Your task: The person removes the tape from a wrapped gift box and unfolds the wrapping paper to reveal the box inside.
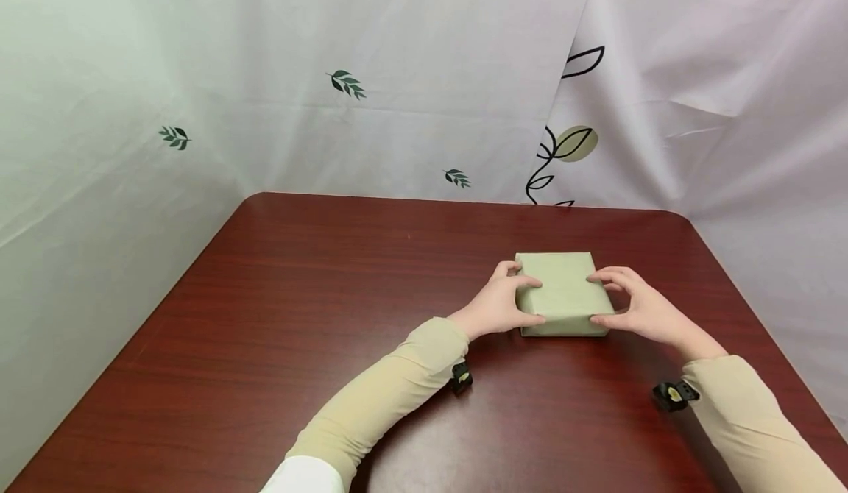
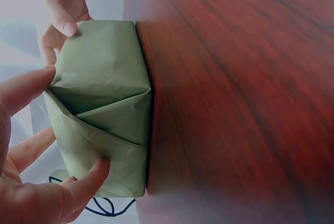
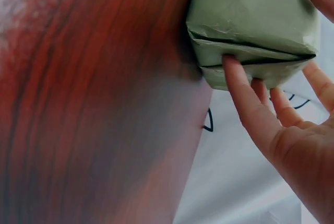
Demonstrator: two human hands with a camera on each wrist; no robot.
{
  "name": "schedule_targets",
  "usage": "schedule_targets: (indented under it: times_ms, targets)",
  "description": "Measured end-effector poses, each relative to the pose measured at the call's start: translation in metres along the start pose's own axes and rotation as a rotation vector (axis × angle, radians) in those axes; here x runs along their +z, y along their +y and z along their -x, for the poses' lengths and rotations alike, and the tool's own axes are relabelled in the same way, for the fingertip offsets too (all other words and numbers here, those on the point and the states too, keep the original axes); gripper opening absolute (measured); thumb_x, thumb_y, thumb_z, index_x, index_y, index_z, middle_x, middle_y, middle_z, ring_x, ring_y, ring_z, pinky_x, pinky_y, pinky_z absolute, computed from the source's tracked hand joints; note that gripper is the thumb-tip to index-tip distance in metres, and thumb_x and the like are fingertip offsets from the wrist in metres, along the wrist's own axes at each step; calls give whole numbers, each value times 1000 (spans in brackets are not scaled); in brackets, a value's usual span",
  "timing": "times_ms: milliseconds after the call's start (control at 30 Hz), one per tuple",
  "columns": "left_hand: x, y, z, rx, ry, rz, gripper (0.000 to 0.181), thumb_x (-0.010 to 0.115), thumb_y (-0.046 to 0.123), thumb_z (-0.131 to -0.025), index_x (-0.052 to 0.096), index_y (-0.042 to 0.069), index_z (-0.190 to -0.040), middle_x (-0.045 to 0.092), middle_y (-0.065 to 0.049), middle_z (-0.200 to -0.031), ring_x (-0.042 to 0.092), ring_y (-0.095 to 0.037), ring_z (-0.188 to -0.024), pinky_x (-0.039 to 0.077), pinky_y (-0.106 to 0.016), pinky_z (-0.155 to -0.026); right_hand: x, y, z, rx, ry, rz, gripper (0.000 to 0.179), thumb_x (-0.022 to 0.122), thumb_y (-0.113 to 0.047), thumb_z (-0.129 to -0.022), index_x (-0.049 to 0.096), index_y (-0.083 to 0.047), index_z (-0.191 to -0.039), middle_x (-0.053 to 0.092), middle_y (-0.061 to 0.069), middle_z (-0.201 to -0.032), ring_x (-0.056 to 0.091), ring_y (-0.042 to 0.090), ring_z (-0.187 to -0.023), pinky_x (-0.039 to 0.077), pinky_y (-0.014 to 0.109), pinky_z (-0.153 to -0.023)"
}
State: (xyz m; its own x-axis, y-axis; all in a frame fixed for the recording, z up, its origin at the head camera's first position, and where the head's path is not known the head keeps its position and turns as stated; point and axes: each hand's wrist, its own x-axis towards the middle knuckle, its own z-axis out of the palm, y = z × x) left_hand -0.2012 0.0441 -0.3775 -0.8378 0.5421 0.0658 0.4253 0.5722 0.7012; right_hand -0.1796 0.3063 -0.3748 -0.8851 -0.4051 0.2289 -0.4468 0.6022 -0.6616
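Observation:
A box wrapped in pale green paper (image 1: pixel 563 285) rests on the table, right of centre in the head view. My left hand (image 1: pixel 498 300) grips its left side, the thumb at the near top edge and other fingers on the top and side. From the right, my right hand (image 1: pixel 639 305) holds the opposite side in a similar way. Folded paper flaps show on the end of the wrapped box (image 2: pixel 99 114) in the left wrist view. In the right wrist view, a finger of my right hand (image 3: pixel 300 140) touches another folded end.
The dark red wooden table (image 1: pixel 298 294) stretches far to the left of the box. White cloth with leaf prints (image 1: pixel 397 37) hangs behind the table's back edge and along both sides. Each sleeve carries a small black wrist camera (image 1: pixel 461 377).

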Motion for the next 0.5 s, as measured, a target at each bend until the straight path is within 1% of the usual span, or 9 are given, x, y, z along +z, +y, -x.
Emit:
schedule_targets:
  times_ms: [100,200,400,500]
  targets:
    - [0,0,0,-2,-4,5,52,78,27,-78,61,14,-126,27,-14,-149,32,-21,-137,37,-23,-103,1,2,-1,-27,25,22,60,82,1,-67,54,6,-119,43,15,-118,41,-20,-96,47,12,-69]
    - [0,-1,0,1,-7,25,53,78,27,-78,61,14,-126,25,-13,-149,31,-20,-138,38,-22,-102,2,2,-2,-27,38,53,58,82,0,-67,55,5,-118,44,15,-118,41,-20,-95,48,13,-69]
    - [-1,-3,1,-1,-15,81,55,79,29,-76,61,15,-126,24,-12,-149,28,-18,-138,40,-22,-99,3,-3,-3,-2,54,99,53,81,-4,-70,58,2,-117,47,13,-118,39,-21,-94,50,19,-69]
    - [-1,-4,1,0,-10,95,55,79,30,-76,62,16,-126,24,-12,-150,31,-18,-137,40,-21,-97,3,-4,-4,-1,60,115,51,81,-6,-71,58,2,-117,49,14,-117,39,-21,-94,51,23,-68]
